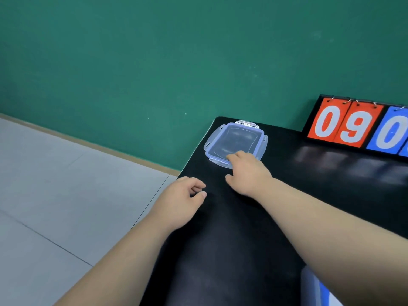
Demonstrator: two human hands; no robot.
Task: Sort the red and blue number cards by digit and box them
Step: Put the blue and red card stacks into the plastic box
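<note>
Nearest, under the right forearm at the lower corner: a blurred pale blue and white shape [318, 288], too smeared to name; possibly the box, as a guess only.

Beneath both forearms, the glossy black worktop [220, 250].

Next, the left hand [181, 195], over the worktop's left edge. Fingers loosely curled, thumb tip close to the forefinger, nothing between them. Probably waiting to help.

Just ahead and to its right, apart from it, the right hand [248, 173]. Reaches forward, palm down, thumb splayed back toward the left hand, fingers [235, 155] laid onto the near rim of a clear, blue-rimmed plastic snap-lock lid [236, 138]. No pinch visible; looks like contact for dragging or lifting. Lies flat by the worktop's far left corner with its latch flaps splayed outward, so unclipped. Likely parked there out of the way until boxing.

Further off, well to the right of the right hand, a black flip-stand [312, 115] leaning against the wall. Carries two red number cards, a 0 [326, 124] and a 9 [357, 129], then a blue number card [388, 133] showing 0, plus another blue one cut by the frame edge. All hung from small metal rings [353, 101], hence upright and readable, none yet detached or boxed.

Judged from this: sorting barely begun, lid handling first.

Behind everything, a green wall [154, 62]; left of the left hand, grey floor [55, 173].
</note>
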